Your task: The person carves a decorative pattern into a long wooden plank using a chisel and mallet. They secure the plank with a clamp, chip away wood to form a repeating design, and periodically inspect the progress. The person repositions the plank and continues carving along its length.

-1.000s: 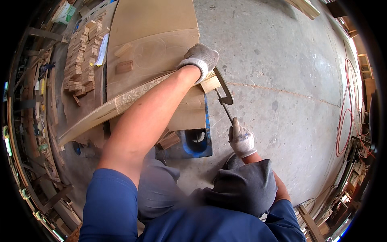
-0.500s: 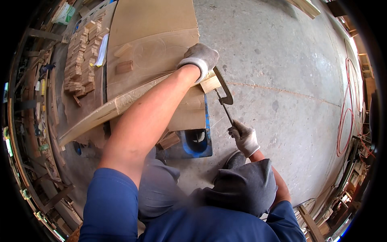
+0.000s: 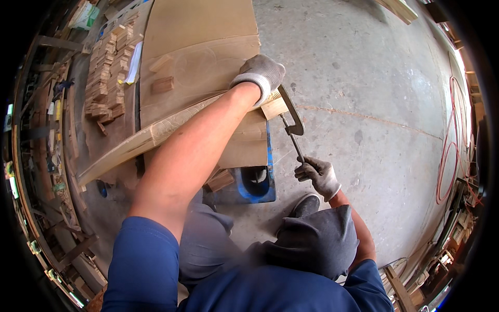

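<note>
A long pale board (image 3: pixel 176 122) lies across the cardboard-covered stack, with a small wooden block (image 3: pixel 273 108) at its right end. There a dark metal C-clamp (image 3: pixel 293 111) spans the wood, its screw rod pointing down toward me. My left hand (image 3: pixel 261 72), in a grey-white knit glove, is closed around the clamp's upper end; its fingertips are hidden beneath. Lower right, my gloved right hand (image 3: pixel 321 178) has its fingers wrapped on the clamp's handle end, below the block.
Cardboard (image 3: pixel 202 23) covers a blue pallet (image 3: pixel 270 192). A loose block (image 3: pixel 162 85) lies on it, and several stacked wood pieces (image 3: pixel 106 73) stand at left. More offcuts (image 3: pixel 221 180) sit under the board. Red hose (image 3: pixel 448 151) hangs at right above the concrete floor (image 3: pixel 364 93).
My right hand has shifted slightly right and down at the clamp's handle, its fingers turned a little. My left hand keeps its place on the clamp; the whole view has shifted slightly.
</note>
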Motion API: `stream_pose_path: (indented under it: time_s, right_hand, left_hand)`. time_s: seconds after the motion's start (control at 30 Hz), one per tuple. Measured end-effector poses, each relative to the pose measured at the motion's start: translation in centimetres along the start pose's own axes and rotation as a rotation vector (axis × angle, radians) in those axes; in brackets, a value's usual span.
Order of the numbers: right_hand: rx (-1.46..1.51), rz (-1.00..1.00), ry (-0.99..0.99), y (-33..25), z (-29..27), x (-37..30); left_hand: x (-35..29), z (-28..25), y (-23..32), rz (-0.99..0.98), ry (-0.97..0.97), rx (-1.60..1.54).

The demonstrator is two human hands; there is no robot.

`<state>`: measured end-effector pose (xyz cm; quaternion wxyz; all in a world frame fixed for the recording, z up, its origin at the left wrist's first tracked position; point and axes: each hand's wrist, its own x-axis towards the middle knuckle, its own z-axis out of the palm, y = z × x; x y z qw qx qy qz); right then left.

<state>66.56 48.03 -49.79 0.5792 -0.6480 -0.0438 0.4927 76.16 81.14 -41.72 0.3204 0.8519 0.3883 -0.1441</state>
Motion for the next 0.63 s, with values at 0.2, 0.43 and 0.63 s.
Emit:
stream_pose_path:
  time_s: [0.2,0.43,0.63]
  right_hand:
    - [0.023,0.004,-0.094,-0.7,-0.4,0.5]
    - [-0.225,0.013,0.004,-1.0,-0.2,-0.1]
    - [-0.240,0.013,0.103,0.2,-0.1,-0.7]
  left_hand:
    - [2.9,1.6,-1.9,0.135,-0.037,0.171]
    - [-2.2,-2.5,-0.2,0.073,-0.108,-0.091]
    - [-1.8,-3.8,-4.6,0.189,-0.052,-0.155]
